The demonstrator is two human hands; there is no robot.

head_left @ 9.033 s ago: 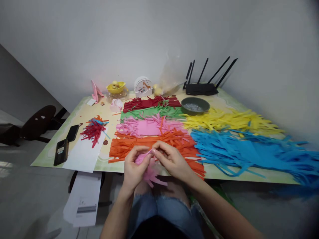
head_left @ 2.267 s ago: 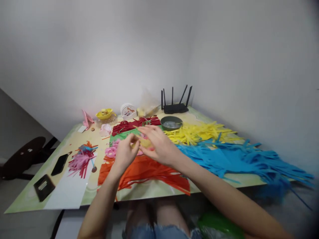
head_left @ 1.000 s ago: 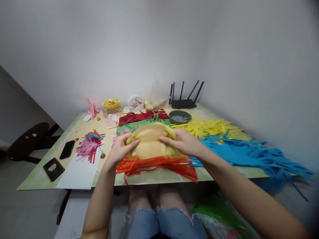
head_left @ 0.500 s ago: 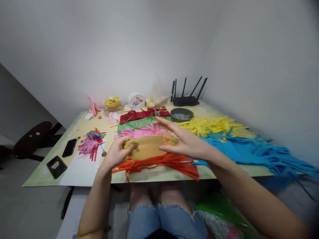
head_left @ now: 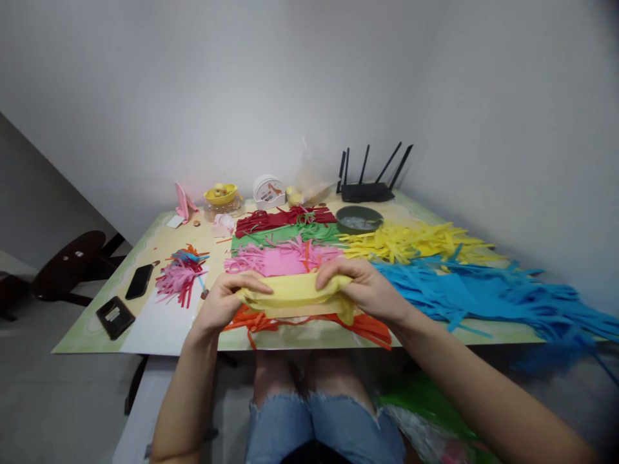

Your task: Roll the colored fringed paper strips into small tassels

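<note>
Stretched between my two hands is a folded piece of yellow crepe paper, held above the table's near side. My left hand pinches its left end, thumb on top. My right hand grips the right end, with the fingers curled over it. Under the yellow piece lie orange fringed paper strips, partly hidden. Just beyond it is a pink fringed sheet, then a green one and a dark red one. To the right lie yellow strips and a blue fringed sheet.
A dark bowl and a black router stand at the back. On the left are a pink paper tassel, a phone and a black box-like object. A yellow fruit bowl stands at the back left.
My right hand has gone from spread fingers to gripping the yellow paper's right end. The paper now looks folded and pulled taut between both hands. The view has shifted slightly.
</note>
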